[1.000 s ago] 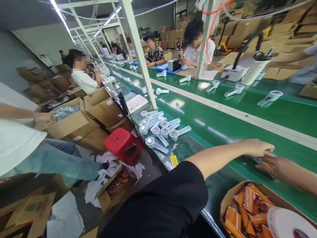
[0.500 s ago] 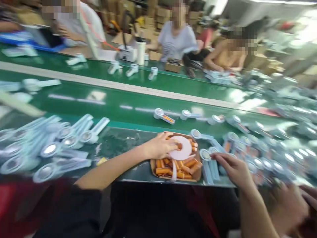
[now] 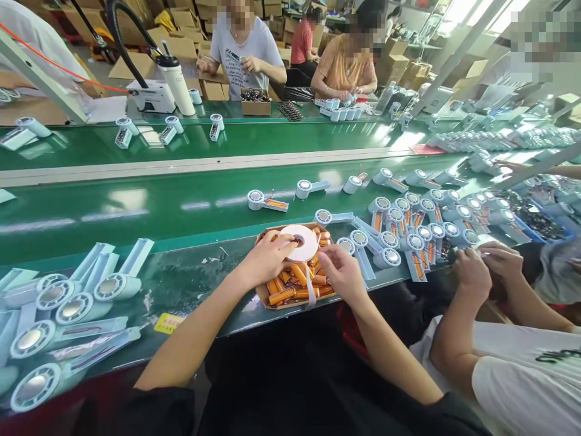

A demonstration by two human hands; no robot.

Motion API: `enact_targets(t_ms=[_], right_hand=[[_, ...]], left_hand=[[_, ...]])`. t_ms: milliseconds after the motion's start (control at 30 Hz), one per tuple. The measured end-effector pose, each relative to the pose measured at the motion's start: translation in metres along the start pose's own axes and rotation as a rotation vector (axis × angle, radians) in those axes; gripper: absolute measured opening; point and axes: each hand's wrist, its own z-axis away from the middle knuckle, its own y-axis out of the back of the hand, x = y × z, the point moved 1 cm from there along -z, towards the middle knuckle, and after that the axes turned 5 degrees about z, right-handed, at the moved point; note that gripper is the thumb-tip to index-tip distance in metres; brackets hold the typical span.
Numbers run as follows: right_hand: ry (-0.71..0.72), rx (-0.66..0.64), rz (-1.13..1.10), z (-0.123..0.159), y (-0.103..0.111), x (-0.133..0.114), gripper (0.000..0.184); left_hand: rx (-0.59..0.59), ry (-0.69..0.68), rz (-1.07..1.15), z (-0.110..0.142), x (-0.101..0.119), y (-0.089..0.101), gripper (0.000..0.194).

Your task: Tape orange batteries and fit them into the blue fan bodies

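My left hand (image 3: 271, 257) is closed on a roll of white tape (image 3: 307, 247), fingers over its left side and at its centre hole. The roll rests over a cardboard box (image 3: 261, 298) of orange cylindrical battery cells (image 3: 297, 274). A loose strip of tape (image 3: 311, 287) hangs over the box's front edge. At the box's right side my right hand (image 3: 344, 272) has its fingers curled together near the roll's edge; what they pinch, if anything, is hidden. Light-blue handheld fan bodies (image 3: 359, 239) lie just beyond it, some with orange cells in their handles (image 3: 417, 266).
More fan bodies (image 3: 34, 339) are piled at left, near a yellow label (image 3: 167, 323). A green conveyor belt (image 3: 181, 203) runs across, carrying spaced fan bodies. A co-worker's hands (image 3: 474, 269) are close at right. Other people sit across the belt.
The view has swung to the right and sharpened. My right hand has moved from the fan bodies to the box's right edge. My left hand stays on the tape roll.
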Motion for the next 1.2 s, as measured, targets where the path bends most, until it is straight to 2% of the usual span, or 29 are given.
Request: enact_targets(t_ms=[67, 133, 233, 300, 367, 433, 500, 567, 633, 700, 800, 833, 900, 1000, 1067, 1100, 1200], right_hand=[[-0.019, 0.033, -0.015, 0.0, 0.007, -0.004, 0.048], [-0.055, -0.082, -0.052, 0.007, 0.008, -0.011, 0.049], [-0.046, -0.501, -0.076, 0.026, -0.007, -0.025, 0.044], [0.064, -0.764, -0.043, 0.038, -0.023, -0.033, 0.042], [0.229, -0.934, 0.043, 0.044, -0.036, -0.038, 0.041], [0.36, -1.043, 0.146, 0.037, -0.042, -0.039, 0.036], [0.41, -1.012, 0.235, 0.015, -0.042, -0.038, 0.03], [0.436, -0.819, 0.374, -0.021, -0.04, -0.036, 0.024], [0.486, -0.623, 0.61, -0.059, -0.039, -0.034, 0.033], [0.556, -0.611, 0.848, -0.092, -0.043, -0.029, 0.046], [0.625, -0.719, 0.962, -0.119, -0.048, -0.02, 0.039], [0.609, -0.712, 0.911, -0.124, -0.048, -0.017, 0.033], [0.493, -0.604, 0.664, -0.126, -0.042, -0.015, 0.026], [0.219, -0.4, 0.051, -0.116, -0.028, -0.017, 0.038], [0.066, -0.397, -0.282, -0.101, -0.021, -0.023, 0.047], [0.011, -0.429, -0.38, -0.092, -0.019, -0.028, 0.05], [-0.041, -0.507, -0.47, -0.069, -0.017, -0.043, 0.054]], left_hand=[[0.053, -0.011, 0.012, 0.006, 0.004, 0.008, 0.045], [0.166, -0.019, 0.01, 0.024, 0.011, 0.018, 0.039], [0.333, -0.005, -0.005, 0.059, 0.017, 0.03, 0.03], [0.431, 0.058, -0.01, 0.081, 0.013, 0.032, 0.025], [0.554, 0.176, -0.017, 0.1, 0.004, 0.031, 0.024], [0.656, 0.273, -0.046, 0.116, -0.004, 0.027, 0.025], [0.689, 0.312, -0.082, 0.127, -0.007, 0.021, 0.027], [0.667, 0.315, -0.099, 0.133, -0.006, 0.015, 0.033], [0.638, 0.302, -0.103, 0.133, -0.001, 0.011, 0.037], [0.621, 0.273, -0.118, 0.13, 0.004, 0.008, 0.04], [0.598, 0.236, -0.138, 0.125, 0.009, 0.005, 0.043], [0.592, 0.229, -0.14, 0.125, 0.01, 0.005, 0.043], [0.579, 0.229, -0.141, 0.125, 0.012, 0.005, 0.045], [0.543, 0.24, -0.146, 0.127, 0.014, 0.006, 0.049], [0.504, 0.241, -0.154, 0.127, 0.016, 0.008, 0.052], [0.487, 0.234, -0.159, 0.127, 0.016, 0.008, 0.051], [0.45, 0.196, -0.17, 0.123, 0.017, 0.01, 0.051]])
